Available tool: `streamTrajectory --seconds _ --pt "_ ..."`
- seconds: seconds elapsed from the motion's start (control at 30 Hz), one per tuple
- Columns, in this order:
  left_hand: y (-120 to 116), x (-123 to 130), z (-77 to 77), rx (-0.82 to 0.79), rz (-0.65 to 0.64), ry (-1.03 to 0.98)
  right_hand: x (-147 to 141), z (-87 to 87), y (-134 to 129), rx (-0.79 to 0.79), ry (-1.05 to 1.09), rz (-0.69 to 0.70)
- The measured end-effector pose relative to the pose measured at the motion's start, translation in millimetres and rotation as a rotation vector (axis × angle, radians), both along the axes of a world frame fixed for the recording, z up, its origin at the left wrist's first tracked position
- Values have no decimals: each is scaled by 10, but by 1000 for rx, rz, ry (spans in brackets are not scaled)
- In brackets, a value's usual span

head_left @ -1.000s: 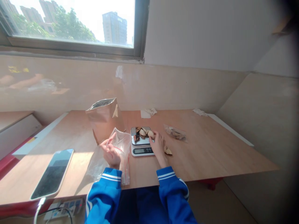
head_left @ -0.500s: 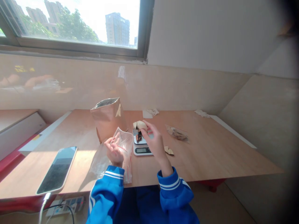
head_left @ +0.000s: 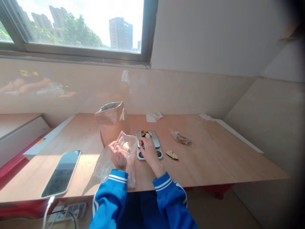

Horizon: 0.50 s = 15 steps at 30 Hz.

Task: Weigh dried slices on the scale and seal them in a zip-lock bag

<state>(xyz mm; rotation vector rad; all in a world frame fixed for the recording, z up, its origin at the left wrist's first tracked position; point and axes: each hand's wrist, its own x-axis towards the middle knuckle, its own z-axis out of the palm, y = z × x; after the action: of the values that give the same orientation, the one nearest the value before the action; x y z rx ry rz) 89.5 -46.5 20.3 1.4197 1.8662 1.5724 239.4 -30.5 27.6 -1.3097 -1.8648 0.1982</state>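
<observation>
– Gripping what, on the left?

– Closed, with the left hand (head_left: 117, 157), on the left side of a clear zip-lock bag (head_left: 131, 162), open at the top. Inside, near the mouth: one cream dried piece (head_left: 126, 146).

– And on the right?

– Reaching over a digital kitchen scale (head_left: 156, 139) with the right hand (head_left: 149, 152), fingers curled down toward the platform's left part, right beside brown-and-cream dried pieces (head_left: 147, 135). Pinching one or only touching? Cannot tell; fingertips partly hidden.

– Farther out?

– Just right of the scale, a loose dried piece (head_left: 172, 155) on the wood-toned tabletop (head_left: 214, 159). Farther right, a small clear bag of dried pieces (head_left: 181, 138). On the zip-lock bag's far side, a kraft pouch (head_left: 111, 124), upright and open-topped.

– Near left?

– A smartphone (head_left: 62, 173), flat, with a white cable (head_left: 47, 208) at the near end.
</observation>
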Motion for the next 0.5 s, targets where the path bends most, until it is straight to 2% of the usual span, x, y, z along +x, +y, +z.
streamTrajectory --seconds 0.1,0.17,0.3,0.4,0.5 --pt "-12 0 17 25 13 -31 -14 37 -10 -21 101 -28" --pt "-2 0 2 34 20 -45 -10 123 -28 -15 220 -54" --pt "59 13 -69 48 50 -74 -16 461 -117 61 537 -73" --pt "109 21 -122 57 106 -77 -51 735 -207 62 537 79" --pt "132 18 -154 70 124 -47 -89 845 -280 -10 426 263"
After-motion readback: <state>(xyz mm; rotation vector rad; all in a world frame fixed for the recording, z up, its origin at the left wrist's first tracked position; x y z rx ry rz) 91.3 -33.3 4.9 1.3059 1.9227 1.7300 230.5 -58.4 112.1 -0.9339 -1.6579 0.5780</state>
